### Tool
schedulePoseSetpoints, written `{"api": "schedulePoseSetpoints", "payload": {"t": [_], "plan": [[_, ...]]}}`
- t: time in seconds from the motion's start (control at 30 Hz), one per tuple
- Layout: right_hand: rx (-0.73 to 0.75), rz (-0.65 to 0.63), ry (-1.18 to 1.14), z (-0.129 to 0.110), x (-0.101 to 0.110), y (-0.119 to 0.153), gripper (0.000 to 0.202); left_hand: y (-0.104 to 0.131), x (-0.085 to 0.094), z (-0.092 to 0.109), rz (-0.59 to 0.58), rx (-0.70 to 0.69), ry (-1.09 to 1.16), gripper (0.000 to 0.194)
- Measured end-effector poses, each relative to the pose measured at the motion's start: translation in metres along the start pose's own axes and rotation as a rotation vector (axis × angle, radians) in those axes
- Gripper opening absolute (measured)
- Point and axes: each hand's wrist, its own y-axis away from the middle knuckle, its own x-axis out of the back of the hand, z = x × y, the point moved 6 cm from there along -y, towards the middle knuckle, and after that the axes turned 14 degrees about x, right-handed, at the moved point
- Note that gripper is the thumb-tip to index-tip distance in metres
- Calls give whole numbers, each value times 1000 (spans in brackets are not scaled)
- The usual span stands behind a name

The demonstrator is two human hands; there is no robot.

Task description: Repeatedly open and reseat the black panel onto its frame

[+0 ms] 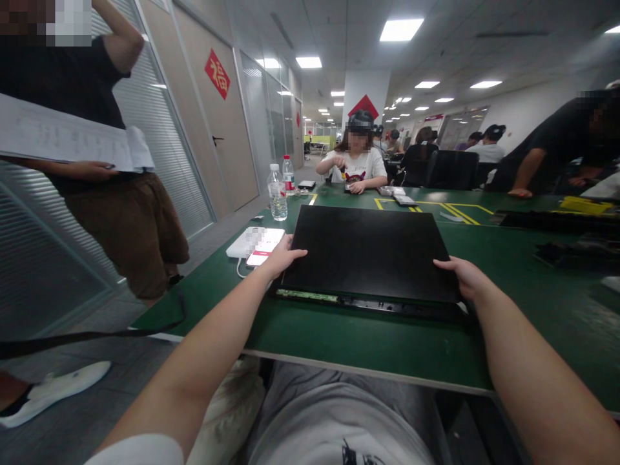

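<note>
A flat black rectangular panel [365, 255], like a display screen, lies in front of me over the green table. Its left edge is gripped by my left hand [283, 258], thumb on top and fingers beneath. On the opposite edge, my right hand [460, 276] holds it the same way. Below the panel's near edge a green circuit board strip [307, 296] and a black frame [402, 309] show. The undersides of the panel and most of my fingers are hidden.
The green table [363, 352] carries a lit phone [264, 240] and white box [238, 244] at left, with water bottles [278, 194] behind. Dark parts [571, 255] lie at right. One person sits opposite; another stands at left holding papers [62, 135].
</note>
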Motion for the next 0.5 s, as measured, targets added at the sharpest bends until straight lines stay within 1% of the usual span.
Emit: {"api": "schedulePoseSetpoints", "payload": {"t": [0.17,0.3,0.5], "plan": [[-7,22,6,-3,-4,6,25,0,1,-1,-7,-6,23,56],[-6,-12,5,-1,-3,3,25,-1,1,0,-22,-26,32,59],[9,-41,60,-1,-5,3,25,-1,2,1,11,-35,47,58]]}}
